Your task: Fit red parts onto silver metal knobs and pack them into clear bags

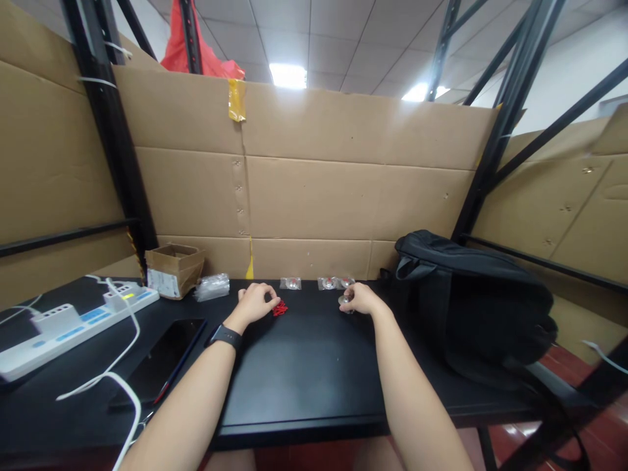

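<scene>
My left hand (256, 302) is at the back middle of the black table, its thumb and index finger closed together. The fingertips touch the edge of a small pile of thin red pieces (280, 308); whether one is pinched between them is hidden. Further right, my right hand (364, 299) pinches a small round shiny disc (345, 301) just above the table. Its far side is partly covered by the fingers. Behind the hands lie small clear packets with red-and-silver contents: one packet (291, 283) to the left, another packet (328, 283) and a third packet (346, 282) close together.
At the left stand an open cardboard box (169, 278), clear plastic bags (212, 286), a white power strip (83, 324) with cables, and a dark tablet (164, 356). A black backpack (466, 301) fills the right side. A cardboard wall (314, 196) closes the back.
</scene>
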`<action>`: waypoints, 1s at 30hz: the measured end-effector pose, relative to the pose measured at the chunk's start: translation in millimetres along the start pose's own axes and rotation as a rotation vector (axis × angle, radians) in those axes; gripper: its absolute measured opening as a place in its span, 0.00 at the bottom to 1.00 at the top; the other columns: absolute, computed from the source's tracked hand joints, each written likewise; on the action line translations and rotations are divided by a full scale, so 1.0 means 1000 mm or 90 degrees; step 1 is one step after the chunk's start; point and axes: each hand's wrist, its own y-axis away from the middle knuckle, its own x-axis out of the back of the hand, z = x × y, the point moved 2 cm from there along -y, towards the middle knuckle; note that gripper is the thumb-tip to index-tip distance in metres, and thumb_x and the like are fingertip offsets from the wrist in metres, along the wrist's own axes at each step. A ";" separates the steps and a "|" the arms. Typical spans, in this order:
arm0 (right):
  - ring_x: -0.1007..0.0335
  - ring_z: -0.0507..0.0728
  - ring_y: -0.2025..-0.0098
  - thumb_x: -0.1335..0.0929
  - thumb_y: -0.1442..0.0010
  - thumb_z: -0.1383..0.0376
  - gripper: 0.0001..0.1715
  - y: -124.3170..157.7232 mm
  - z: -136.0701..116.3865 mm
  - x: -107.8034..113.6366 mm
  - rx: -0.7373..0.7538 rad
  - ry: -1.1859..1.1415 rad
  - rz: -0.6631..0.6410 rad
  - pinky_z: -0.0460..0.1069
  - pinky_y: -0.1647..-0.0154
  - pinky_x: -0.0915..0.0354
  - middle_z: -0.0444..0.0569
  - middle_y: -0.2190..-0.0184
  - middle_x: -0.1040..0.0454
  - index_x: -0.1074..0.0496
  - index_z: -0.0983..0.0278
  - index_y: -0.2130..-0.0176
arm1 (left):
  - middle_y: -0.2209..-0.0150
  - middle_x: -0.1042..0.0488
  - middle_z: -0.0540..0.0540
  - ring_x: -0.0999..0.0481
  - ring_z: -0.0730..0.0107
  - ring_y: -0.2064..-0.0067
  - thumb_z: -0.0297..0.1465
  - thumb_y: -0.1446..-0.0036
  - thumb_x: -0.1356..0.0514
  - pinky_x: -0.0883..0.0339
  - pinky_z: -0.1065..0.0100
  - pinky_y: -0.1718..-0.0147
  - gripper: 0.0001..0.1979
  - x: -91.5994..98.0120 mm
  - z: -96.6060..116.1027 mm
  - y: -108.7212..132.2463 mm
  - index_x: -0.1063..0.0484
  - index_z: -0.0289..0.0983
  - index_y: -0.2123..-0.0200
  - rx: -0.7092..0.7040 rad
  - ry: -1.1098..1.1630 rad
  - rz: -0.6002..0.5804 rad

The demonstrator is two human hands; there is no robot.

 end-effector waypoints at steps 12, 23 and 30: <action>0.23 0.57 0.62 0.19 0.65 0.63 0.28 -0.002 0.012 -0.011 -0.039 -0.064 -0.021 0.46 0.61 0.33 0.48 0.63 0.20 0.23 0.64 0.61 | 0.49 0.24 0.43 0.28 0.55 0.46 0.34 0.37 0.49 0.41 0.54 0.50 0.13 -0.019 0.009 -0.026 0.27 0.44 0.54 -0.015 -0.100 -0.014; 0.24 0.59 0.60 0.19 0.67 0.66 0.32 0.006 0.006 -0.004 -0.077 -0.052 -0.059 0.49 0.57 0.33 0.49 0.61 0.22 0.22 0.62 0.59 | 0.57 0.21 0.36 0.22 0.50 0.51 0.30 0.42 0.43 0.44 0.48 0.46 0.09 -0.053 0.035 -0.091 0.24 0.39 0.60 -0.088 -0.207 -0.102; 0.31 0.63 0.48 0.22 0.55 0.62 0.27 0.003 -0.012 -0.002 0.059 -0.064 0.130 0.54 0.47 0.36 0.54 0.54 0.28 0.24 0.61 0.54 | 0.59 0.19 0.34 0.21 0.52 0.53 0.31 0.37 0.47 0.39 0.55 0.51 0.13 -0.042 0.033 -0.095 0.22 0.39 0.58 -0.074 -0.201 -0.066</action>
